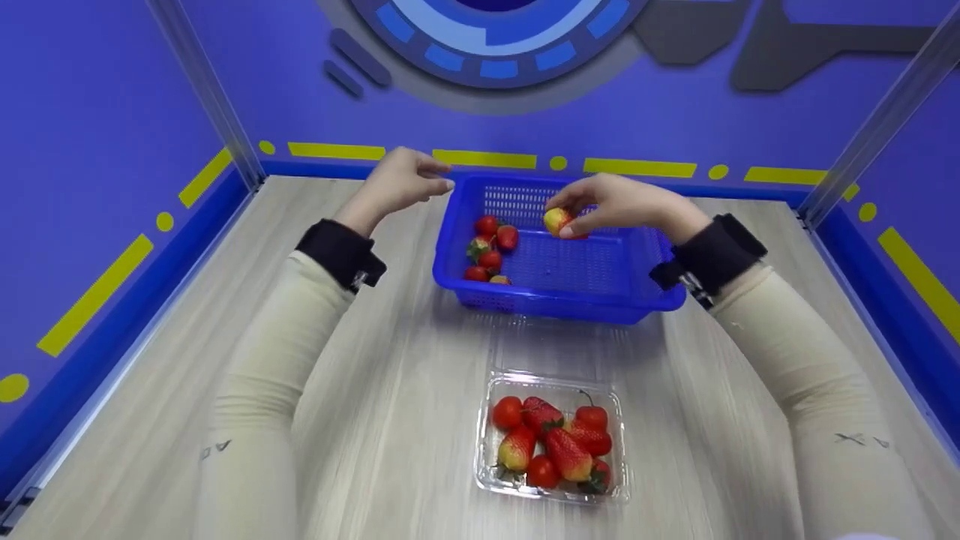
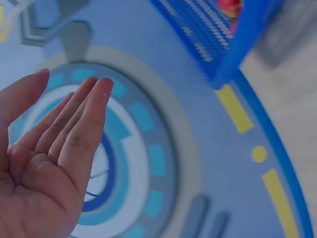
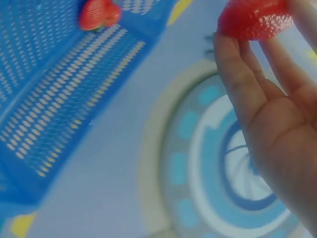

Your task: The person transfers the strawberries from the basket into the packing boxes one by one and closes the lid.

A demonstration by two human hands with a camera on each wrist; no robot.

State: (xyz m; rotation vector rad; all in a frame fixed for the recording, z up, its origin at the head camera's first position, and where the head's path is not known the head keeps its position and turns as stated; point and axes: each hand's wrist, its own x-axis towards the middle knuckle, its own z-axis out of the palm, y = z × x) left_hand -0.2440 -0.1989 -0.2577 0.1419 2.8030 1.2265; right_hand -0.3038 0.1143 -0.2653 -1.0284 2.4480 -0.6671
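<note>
My right hand (image 1: 619, 202) pinches a red and yellow strawberry (image 1: 556, 220) between thumb and fingers, above the right half of a blue plastic basket (image 1: 555, 306). In the right wrist view the red side of that strawberry (image 3: 255, 22) shows at the fingertips. My left hand (image 1: 405, 180) hovers by the basket's left rim with nothing in it; the left wrist view shows its fingers (image 2: 74, 129) fairly straight. Several strawberries and small red fruits (image 1: 489, 259) lie at the basket's left end.
Nearer to me stands a clear plastic box (image 1: 555, 491) holding several strawberries (image 1: 568, 454) and round red fruits (image 1: 543, 472). Its transparent lid (image 1: 551, 345) lies folded back toward the basket. Blue panels (image 1: 555, 124) enclose the wooden table (image 1: 375, 420) at the back and sides.
</note>
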